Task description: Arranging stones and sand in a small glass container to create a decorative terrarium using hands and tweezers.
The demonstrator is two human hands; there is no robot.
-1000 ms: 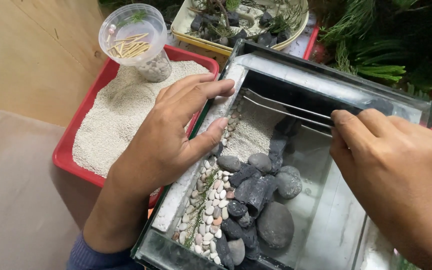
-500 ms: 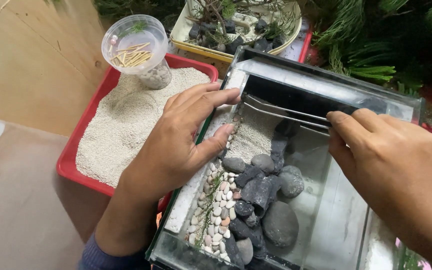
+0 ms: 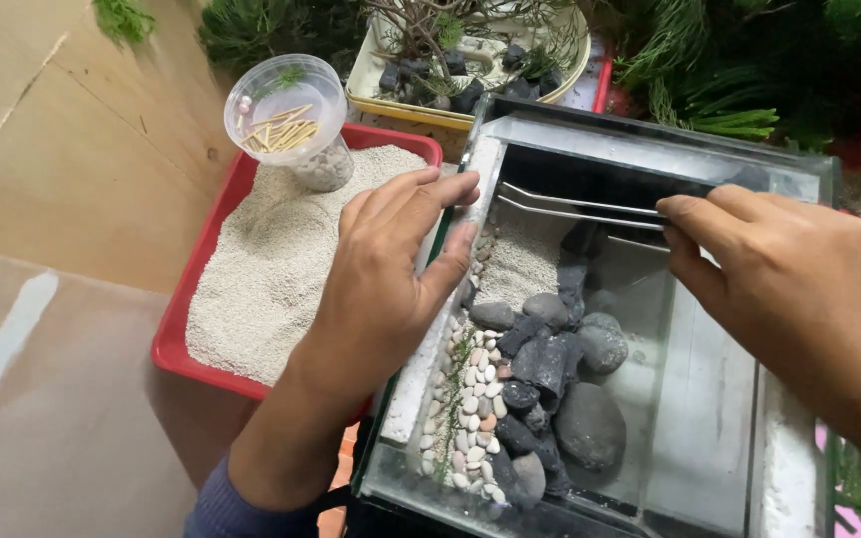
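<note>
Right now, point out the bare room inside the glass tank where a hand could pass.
The bare glass floor is free, between the dark stones and the tank's right wall. The left strip is crowded with pale pebbles. The back is taken by tweezers in the right hand; the left hand covers the left rim.

A single head-worn view was provided — the scene was seen from above and close, tilted steeply down toward 12 o'clock. The glass tank (image 3: 650, 159) was framed at centre, the red tray (image 3: 186, 299) at 9 o'clock, and greenery at 1 o'clock — no second view was shared.
</note>
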